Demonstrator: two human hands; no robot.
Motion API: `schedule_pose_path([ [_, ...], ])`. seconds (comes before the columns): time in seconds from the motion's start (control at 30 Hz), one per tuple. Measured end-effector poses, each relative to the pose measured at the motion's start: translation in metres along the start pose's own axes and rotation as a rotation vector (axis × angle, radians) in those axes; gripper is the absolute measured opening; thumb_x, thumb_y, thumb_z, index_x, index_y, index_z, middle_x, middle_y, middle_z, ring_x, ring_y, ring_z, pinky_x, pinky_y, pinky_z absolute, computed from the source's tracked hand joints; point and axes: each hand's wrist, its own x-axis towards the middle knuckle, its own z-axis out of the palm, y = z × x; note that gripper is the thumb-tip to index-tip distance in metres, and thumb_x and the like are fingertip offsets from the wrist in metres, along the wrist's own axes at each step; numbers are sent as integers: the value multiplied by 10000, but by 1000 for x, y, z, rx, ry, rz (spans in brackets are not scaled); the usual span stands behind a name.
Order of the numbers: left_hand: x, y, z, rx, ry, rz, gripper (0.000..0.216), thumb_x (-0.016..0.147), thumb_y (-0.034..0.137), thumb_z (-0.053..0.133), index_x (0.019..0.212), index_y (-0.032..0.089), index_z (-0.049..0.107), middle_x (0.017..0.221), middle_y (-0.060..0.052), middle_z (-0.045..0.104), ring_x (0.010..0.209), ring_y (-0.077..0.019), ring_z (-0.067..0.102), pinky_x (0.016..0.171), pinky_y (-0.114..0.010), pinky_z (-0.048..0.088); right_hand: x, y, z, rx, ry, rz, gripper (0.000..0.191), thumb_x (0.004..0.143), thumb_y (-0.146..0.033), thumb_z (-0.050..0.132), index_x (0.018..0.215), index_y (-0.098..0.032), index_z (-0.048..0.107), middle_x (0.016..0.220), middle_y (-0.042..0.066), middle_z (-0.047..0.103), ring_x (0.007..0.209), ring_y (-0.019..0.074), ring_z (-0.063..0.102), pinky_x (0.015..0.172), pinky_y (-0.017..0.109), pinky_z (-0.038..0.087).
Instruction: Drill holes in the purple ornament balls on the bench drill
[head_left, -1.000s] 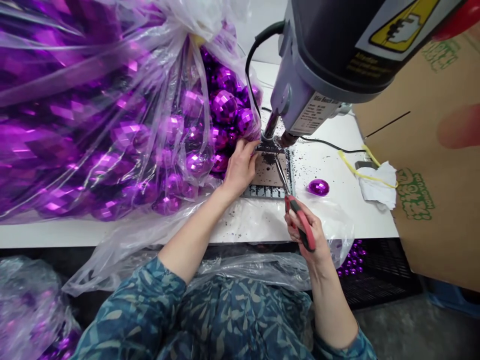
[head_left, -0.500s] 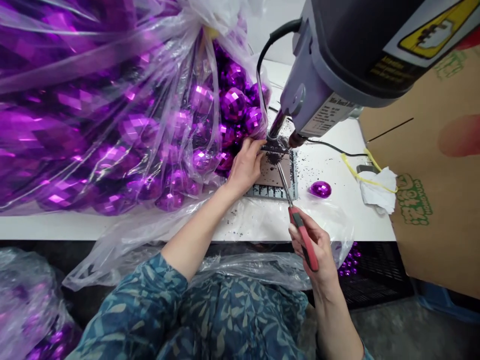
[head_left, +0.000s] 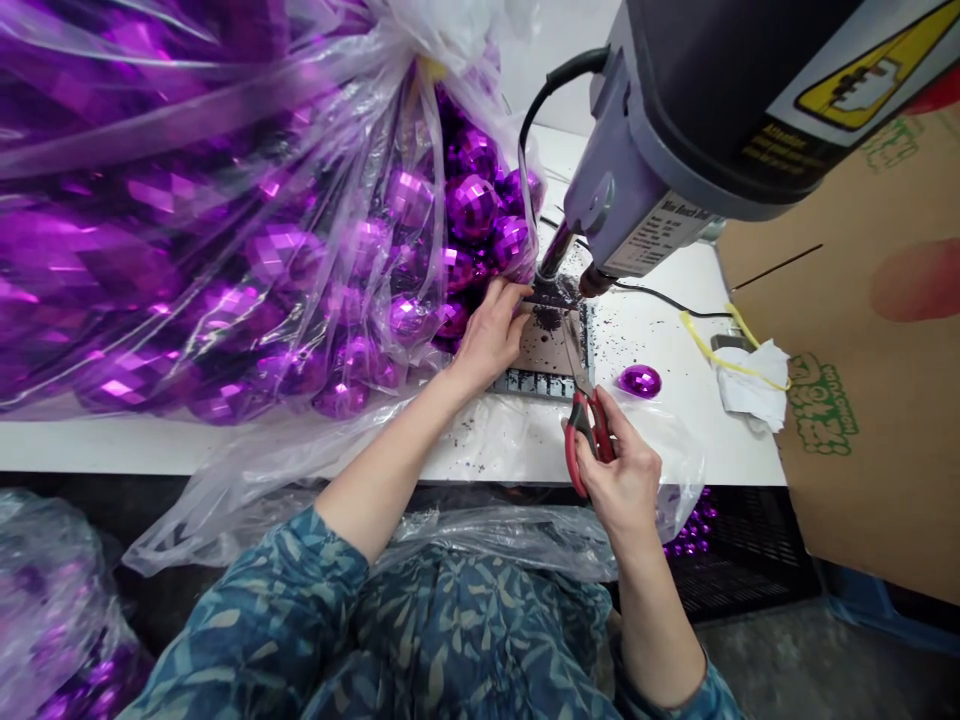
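Observation:
Scissors with red and black handles (head_left: 600, 436) are in my right hand (head_left: 621, 478), fingers through the loops. Their metal blades lie over the brown board (head_left: 555, 352), slightly apart at the tips. Black crumbs (head_left: 551, 318) are piled near the far edge of the board, which has a small dark hole. The board rests on the grey slotted base of a bench drill (head_left: 664, 222). At its left side my left hand (head_left: 486, 338) is closed, thumb and fingers against the board's edge. To the right lies a purple faceted ball (head_left: 640, 380).
Clear plastic bags (head_left: 352, 230) full of purple faceted balls (head_left: 472, 205) crowd the left. On the right are a crumpled white tissue (head_left: 754, 385), a yellow strap (head_left: 701, 340) and a cardboard box (head_left: 877, 400). A black crate (head_left: 750, 560) sits below the table edge.
My right hand has turned the scissors from edge-on to flat, showing both handle loops, and the blades have shifted slightly right. Crumbs are less spread around the tips. My left hand stays put.

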Motion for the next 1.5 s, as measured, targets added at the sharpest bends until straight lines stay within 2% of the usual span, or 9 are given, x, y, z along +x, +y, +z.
schedule_pose_path([
  [0.1,-1,-1,-1,-9,0,5,277,906,101,556,1164,196,583,1180,-100,616,1060,-232,640,889,-361,551,1,4,3,62,-31,10,597,768,-356,711,1351,-240,658,1293,77,738,1068,223,752,1112,426,549],
  [0.23,-1,0,-1,-17,-4,-3,277,907,99,556,1165,197,580,1182,-97,617,1068,-228,640,905,-364,554,1,9,11,192,-81,52,640,790,-470,733,1371,-220,633,1321,85,722,1175,225,727,1147,431,531],
  [0.47,-2,1,-1,-25,-14,-6,282,911,95,550,1173,195,578,1184,-99,613,1056,-220,649,915,-363,556,6,3,9,329,-120,121,695,731,-538,794,1324,-201,663,1333,101,712,1205,229,715,1163,447,522],
  [0.7,-3,2,-2,-27,-34,-20,277,919,121,556,1185,194,585,1198,-101,604,1055,-223,650,926,-374,552,9,3,-1,296,-147,115,691,723,-525,807,1311,-186,676,1268,119,743,1116,237,749,1086,439,584],
  [0.87,-3,4,-1,-22,-37,-28,267,923,123,571,1180,194,592,1195,-99,596,1023,-214,653,907,-365,554,8,10,-1,187,-88,72,664,752,-438,800,1361,-223,644,1301,95,731,1181,240,725,1190,483,487],
  [1.07,-3,6,-1,-9,-27,-37,240,921,111,586,1145,194,609,1176,-94,597,1017,-212,651,904,-366,553,13,9,-3,151,-137,2,611,781,-489,750,1301,-178,674,1189,96,776,1027,206,772,991,386,629],
  [1.23,-2,9,2,-2,-16,-50,204,926,125,600,1118,190,623,1164,-96,594,1005,-213,649,875,-354,550,10,9,-2,-29,-60,-42,580,801,-360,667,1360,-207,638,1326,103,718,1167,235,729,1100,438,559],
  [1.4,-3,18,6,36,7,-83,202,938,134,583,1125,187,637,1149,-99,608,999,-218,656,861,-349,548,3,10,-2,-180,-23,-86,542,757,-331,650,1283,-211,700,1216,93,768,849,199,758,905,385,623],
  [1.5,-5,25,7,20,11,-80,208,952,145,563,1134,178,658,1142,-101,641,996,-215,668,860,-342,550,-2,10,-6,-229,24,-119,551,763,-330,629,1298,-211,690,1205,88,771,780,171,737,820,333,621],
])
